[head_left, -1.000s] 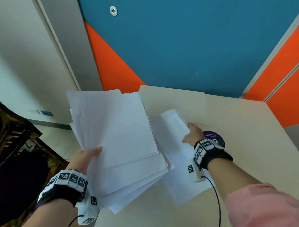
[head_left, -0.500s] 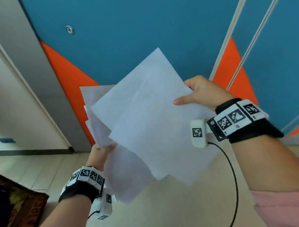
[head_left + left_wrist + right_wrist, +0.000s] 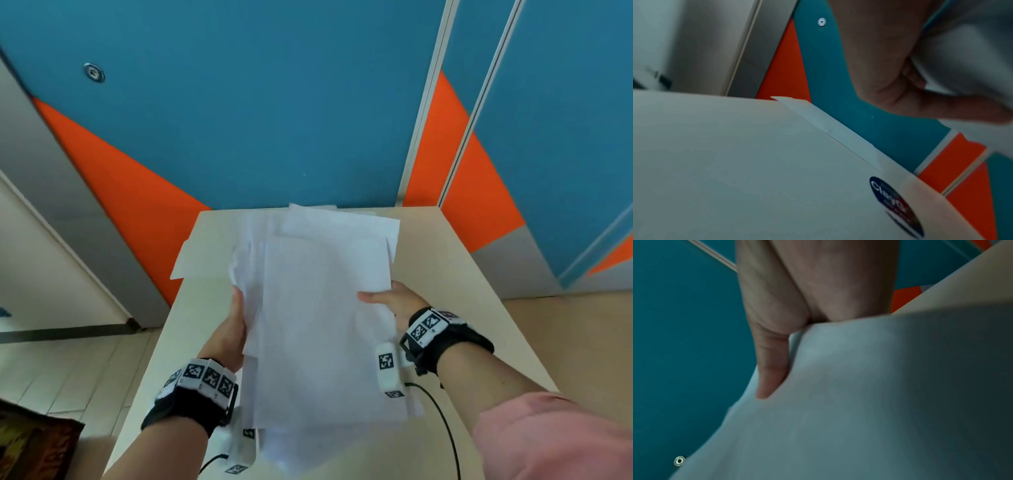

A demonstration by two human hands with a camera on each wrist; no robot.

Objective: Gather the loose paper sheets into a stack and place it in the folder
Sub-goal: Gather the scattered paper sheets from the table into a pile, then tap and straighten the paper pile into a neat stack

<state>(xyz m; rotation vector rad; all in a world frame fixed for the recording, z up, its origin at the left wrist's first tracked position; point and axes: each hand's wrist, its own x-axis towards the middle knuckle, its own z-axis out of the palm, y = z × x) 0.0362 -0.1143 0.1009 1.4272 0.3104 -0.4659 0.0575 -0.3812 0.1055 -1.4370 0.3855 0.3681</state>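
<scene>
An uneven stack of white paper sheets [image 3: 325,308] hangs above the beige table [image 3: 462,291], held between both hands. My left hand [image 3: 236,315] grips its left edge, thumb on top. My right hand [image 3: 383,298] grips the right edge, its thumb lying across the top sheet. The fingers under the sheets are hidden. The right wrist view shows the thumb [image 3: 770,369] pressed on the paper [image 3: 859,402]. The beige folder [image 3: 191,253] lies at the table's far left, partly behind the sheets. It fills the left wrist view as the folder [image 3: 735,162], below my hand [image 3: 920,97].
A blue and orange panelled wall [image 3: 274,120] stands right behind the table. A round dark sticker [image 3: 896,206] shows by the folder's edge. Tiled floor and a patterned rug [image 3: 30,445] lie to the left. A black cable [image 3: 442,421] trails from my right wrist.
My right hand lifted a loose sheet off the table and laid it onto the sheets in my left hand. Both hands now hold the joined stack low over the table.
</scene>
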